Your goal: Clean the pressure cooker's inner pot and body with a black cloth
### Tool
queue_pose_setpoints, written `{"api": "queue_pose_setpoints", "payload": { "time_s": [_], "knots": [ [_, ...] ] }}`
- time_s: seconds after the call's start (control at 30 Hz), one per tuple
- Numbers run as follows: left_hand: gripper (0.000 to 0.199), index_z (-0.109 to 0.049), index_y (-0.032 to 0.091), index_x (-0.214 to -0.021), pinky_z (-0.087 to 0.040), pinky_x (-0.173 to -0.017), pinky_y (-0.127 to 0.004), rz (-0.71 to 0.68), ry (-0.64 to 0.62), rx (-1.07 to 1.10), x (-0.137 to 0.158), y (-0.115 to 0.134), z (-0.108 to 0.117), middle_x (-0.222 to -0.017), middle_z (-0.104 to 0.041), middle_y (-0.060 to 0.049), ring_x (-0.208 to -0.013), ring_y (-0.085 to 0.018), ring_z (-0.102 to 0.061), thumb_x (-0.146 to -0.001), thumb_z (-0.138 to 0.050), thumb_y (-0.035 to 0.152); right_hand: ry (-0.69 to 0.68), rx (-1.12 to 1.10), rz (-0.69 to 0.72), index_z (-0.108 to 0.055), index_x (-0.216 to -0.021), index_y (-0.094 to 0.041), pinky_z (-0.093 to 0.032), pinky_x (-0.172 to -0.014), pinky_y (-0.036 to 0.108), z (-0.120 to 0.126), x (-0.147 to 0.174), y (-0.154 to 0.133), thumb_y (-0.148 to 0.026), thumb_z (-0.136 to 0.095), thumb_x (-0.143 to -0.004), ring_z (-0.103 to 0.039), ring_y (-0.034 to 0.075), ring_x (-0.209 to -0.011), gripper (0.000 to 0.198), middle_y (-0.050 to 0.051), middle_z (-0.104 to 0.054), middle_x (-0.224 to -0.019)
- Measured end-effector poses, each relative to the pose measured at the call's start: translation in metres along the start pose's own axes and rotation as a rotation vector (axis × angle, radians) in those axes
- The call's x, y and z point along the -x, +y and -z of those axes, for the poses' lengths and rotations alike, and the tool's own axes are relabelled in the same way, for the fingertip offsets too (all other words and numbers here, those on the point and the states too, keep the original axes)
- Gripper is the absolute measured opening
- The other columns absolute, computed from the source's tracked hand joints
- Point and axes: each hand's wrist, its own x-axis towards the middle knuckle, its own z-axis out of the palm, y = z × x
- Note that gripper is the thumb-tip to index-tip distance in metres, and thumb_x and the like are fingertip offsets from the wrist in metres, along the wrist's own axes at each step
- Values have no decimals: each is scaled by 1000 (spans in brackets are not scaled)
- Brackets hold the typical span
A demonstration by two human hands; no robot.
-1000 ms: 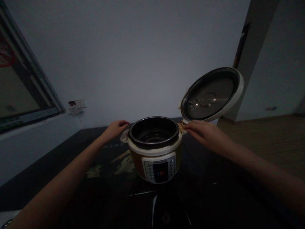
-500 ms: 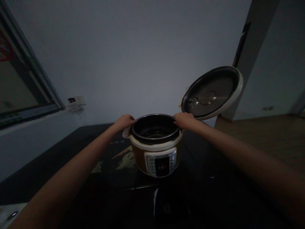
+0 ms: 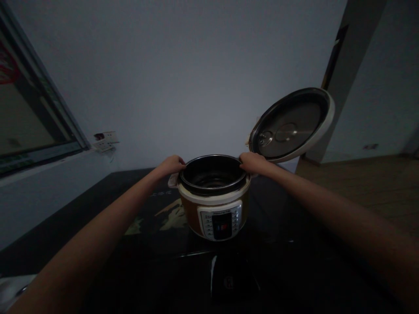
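A pressure cooker (image 3: 193,213) with a white front panel stands on the dark table. Its dark inner pot (image 3: 214,190) sits in the body, the rim showing slightly above the white collar. My left hand (image 3: 172,165) pinches the pot's rim on the left side. On the opposite side, my right hand (image 3: 252,163) grips the rim, the fingers partly out of sight behind it. The round lid (image 3: 291,124) is raised, tilted to the right of the body with its metal underside facing me. Inside the pot I make out only its dark bottom.
The dark table (image 3: 147,248) bears a pale printed pattern left of the cooker. A wall socket (image 3: 106,141) is at the left, below a window (image 3: 29,109). Behind the cooker rises a plain wall (image 3: 183,78). A whitish object (image 3: 15,290) lies at the lower left corner.
The pot's rim stands a touch higher above the collar than before. Both hands keep their hold on it, and the view has shifted slightly.
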Motion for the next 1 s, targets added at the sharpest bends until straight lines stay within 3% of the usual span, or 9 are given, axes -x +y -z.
{"api": "queue_pose_setpoints", "payload": {
  "time_s": [0.57, 0.7, 0.83, 1.0],
  "knots": [
    [27, -77, 15, -91, -46, -69, -26, 22, 64, 35, 10, 5, 8, -89, -76, -11, -83, -23, -68, -72, -61, 26, 74, -88, 22, -63, -114, -13, -52, -89, 41, 5, -6, 6, -32, -61, -90, -65, 22, -103, 31, 11, -67, -113],
    [27, -77, 13, -90, -45, -67, -26, 26, 96, 80, 12, 6, 18, -86, -76, -12, -78, -22, -67, -73, -60, 26, 146, -128, 23, -67, -115, -10, -50, -87, 34, 19, -7, 6, -22, -63, -84, -65, 27, -108, 33, 18, -69, -113],
    [32, -76, 9, -94, -45, -65, -27, 42, 162, 151, 11, 8, 33, -82, -75, -13, -75, -21, -66, -74, -59, 27, 229, -182, 20, -68, -115, -10, -50, -86, 32, 43, -5, 7, -19, -62, -82, -66, 27, -104, 35, 17, -72, -107],
    [36, -73, 10, -103, -46, -68, -25, 49, 272, 308, 19, 11, 58, -93, -75, -11, -80, -18, -65, -80, -56, 32, 333, -258, 11, -66, -119, -8, -51, -84, 33, 76, 3, 12, -18, -58, -84, -68, 24, -95, 37, 17, -72, -103]
  ]
}}
